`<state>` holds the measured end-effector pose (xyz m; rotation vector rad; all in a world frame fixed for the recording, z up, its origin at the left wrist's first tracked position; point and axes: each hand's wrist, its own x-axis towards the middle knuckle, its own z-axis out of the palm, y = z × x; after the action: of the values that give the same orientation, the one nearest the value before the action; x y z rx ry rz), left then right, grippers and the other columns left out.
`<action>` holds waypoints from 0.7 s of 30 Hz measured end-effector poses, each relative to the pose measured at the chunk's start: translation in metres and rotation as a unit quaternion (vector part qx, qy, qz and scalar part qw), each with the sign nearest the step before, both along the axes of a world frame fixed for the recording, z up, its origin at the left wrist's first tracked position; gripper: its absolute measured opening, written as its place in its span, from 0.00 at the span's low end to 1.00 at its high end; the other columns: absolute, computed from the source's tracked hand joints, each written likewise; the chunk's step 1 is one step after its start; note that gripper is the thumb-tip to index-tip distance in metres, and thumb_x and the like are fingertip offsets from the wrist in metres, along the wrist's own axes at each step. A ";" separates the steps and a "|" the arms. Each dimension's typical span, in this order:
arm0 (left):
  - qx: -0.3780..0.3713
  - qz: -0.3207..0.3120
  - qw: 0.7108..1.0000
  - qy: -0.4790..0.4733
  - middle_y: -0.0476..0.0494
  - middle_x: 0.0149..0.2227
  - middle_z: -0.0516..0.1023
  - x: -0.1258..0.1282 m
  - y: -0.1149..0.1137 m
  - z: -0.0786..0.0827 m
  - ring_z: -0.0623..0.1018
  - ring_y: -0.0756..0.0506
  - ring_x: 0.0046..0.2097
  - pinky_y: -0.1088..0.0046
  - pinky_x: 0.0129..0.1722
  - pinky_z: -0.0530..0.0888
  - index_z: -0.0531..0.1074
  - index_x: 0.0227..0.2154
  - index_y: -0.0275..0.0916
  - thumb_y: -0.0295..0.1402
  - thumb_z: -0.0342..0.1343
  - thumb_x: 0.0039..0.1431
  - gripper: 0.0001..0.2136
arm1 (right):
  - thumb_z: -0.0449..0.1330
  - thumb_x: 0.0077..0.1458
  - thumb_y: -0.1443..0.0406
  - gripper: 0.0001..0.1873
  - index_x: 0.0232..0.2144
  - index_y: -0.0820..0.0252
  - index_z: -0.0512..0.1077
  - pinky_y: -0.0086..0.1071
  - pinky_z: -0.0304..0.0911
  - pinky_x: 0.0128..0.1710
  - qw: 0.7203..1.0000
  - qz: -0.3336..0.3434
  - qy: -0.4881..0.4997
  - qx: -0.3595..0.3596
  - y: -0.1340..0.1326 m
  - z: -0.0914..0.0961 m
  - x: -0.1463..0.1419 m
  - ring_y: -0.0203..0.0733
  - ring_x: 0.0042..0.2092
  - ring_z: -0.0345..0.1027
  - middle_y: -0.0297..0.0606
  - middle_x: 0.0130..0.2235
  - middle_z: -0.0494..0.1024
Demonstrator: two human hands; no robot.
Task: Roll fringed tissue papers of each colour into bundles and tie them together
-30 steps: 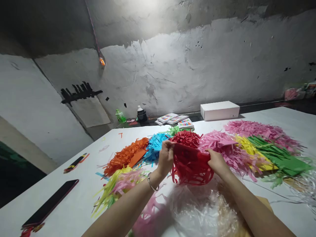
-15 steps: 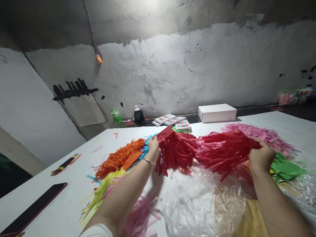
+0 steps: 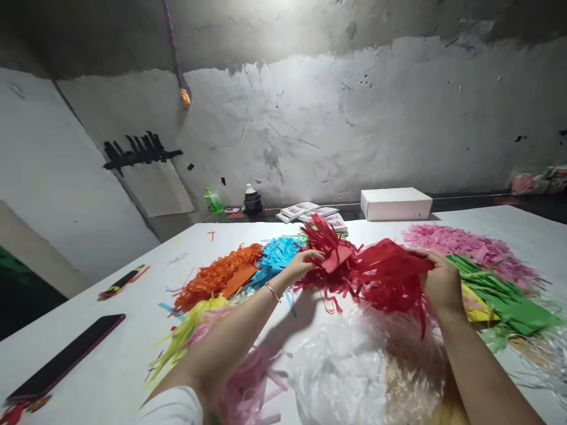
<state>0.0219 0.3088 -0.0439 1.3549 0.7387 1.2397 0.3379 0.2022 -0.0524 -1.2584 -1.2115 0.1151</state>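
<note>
Red fringed tissue paper stretches between my hands above the white table. My right hand is closed on the right end of its strands. My left hand has its fingertips pinched at the left edge of the bunched red fringe, beside a flat uncut red band. Strands partly cover those fingertips. Beyond my left hand lies a blue fringe bundle, with an orange bundle to its left. Clear plastic wrapping lies crumpled below the red paper.
Pink shredded paper and green fringe lie on the right. Yellow strips and a dark phone are on the left, with a cutter knife beyond. A white box and printed cards stand at the back.
My right hand has come left and inward, bunching the red fringe. My left hand has shifted right, and the uncut red band has turned over onto the bunch. More green fringe shows.
</note>
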 end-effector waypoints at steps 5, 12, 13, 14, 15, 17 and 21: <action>-0.019 0.015 0.998 -0.052 0.44 0.33 0.82 -0.026 -0.036 0.022 0.78 0.45 0.38 0.68 0.45 0.71 0.79 0.26 0.37 0.27 0.68 0.39 0.08 | 0.62 0.48 0.62 0.10 0.34 0.56 0.80 0.38 0.70 0.42 0.970 0.236 -0.030 -0.044 -0.033 0.032 -0.042 0.47 0.39 0.76 0.40 0.38 0.82; 0.000 0.036 0.967 -0.254 0.47 0.30 0.77 -0.057 -0.088 0.086 0.75 0.50 0.32 0.72 0.36 0.73 0.75 0.30 0.38 0.34 0.58 0.55 0.05 | 0.55 0.45 0.79 0.21 0.34 0.54 0.79 0.30 0.65 0.50 0.591 0.745 -0.240 -0.196 -0.103 0.025 -0.192 0.42 0.52 0.72 0.36 0.53 0.77; -0.001 0.029 0.961 -0.277 0.47 0.29 0.75 -0.058 -0.095 0.092 0.74 0.50 0.30 0.73 0.35 0.72 0.75 0.29 0.37 0.33 0.57 0.57 0.05 | 0.55 0.41 0.81 0.23 0.34 0.54 0.79 0.30 0.65 0.50 0.574 0.741 -0.271 -0.219 -0.104 0.011 -0.217 0.43 0.54 0.70 0.35 0.55 0.75; -0.005 0.012 0.952 -0.306 0.48 0.27 0.73 -0.059 -0.102 0.098 0.73 0.51 0.28 0.74 0.32 0.71 0.74 0.28 0.37 0.32 0.55 0.58 0.06 | 0.56 0.39 0.81 0.22 0.32 0.56 0.79 0.32 0.64 0.51 0.561 0.743 -0.269 -0.246 -0.102 -0.004 -0.240 0.45 0.55 0.70 0.36 0.56 0.75; -0.011 -0.016 0.938 -0.345 0.49 0.26 0.71 -0.060 -0.108 0.104 0.71 0.52 0.27 0.75 0.30 0.69 0.73 0.27 0.37 0.30 0.53 0.60 0.08 | 0.57 0.39 0.81 0.19 0.29 0.58 0.79 0.33 0.65 0.51 0.542 0.755 -0.263 -0.258 -0.098 -0.018 -0.262 0.46 0.53 0.71 0.38 0.53 0.76; -0.018 -0.075 0.906 -0.417 0.50 0.24 0.68 -0.064 -0.119 0.116 0.69 0.53 0.25 0.76 0.27 0.67 0.73 0.26 0.36 0.28 0.49 0.63 0.12 | 0.62 0.42 0.79 0.12 0.27 0.61 0.78 0.34 0.67 0.49 0.526 0.769 -0.238 -0.274 -0.085 -0.040 -0.300 0.45 0.48 0.74 0.38 0.46 0.79; 0.006 -0.097 0.862 -0.498 0.50 0.25 0.66 -0.076 -0.144 0.141 0.67 0.54 0.25 0.76 0.29 0.66 0.73 0.26 0.37 0.29 0.42 0.68 0.17 | 0.61 0.62 0.60 0.14 0.47 0.61 0.73 0.42 0.70 0.47 0.591 0.742 -0.118 -0.294 -0.064 -0.052 -0.351 0.45 0.48 0.72 0.39 0.50 0.75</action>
<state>-0.0542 0.1644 0.0976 0.5973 -0.1420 1.5395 -0.0129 0.1382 -0.1045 -0.3697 -2.2966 1.7457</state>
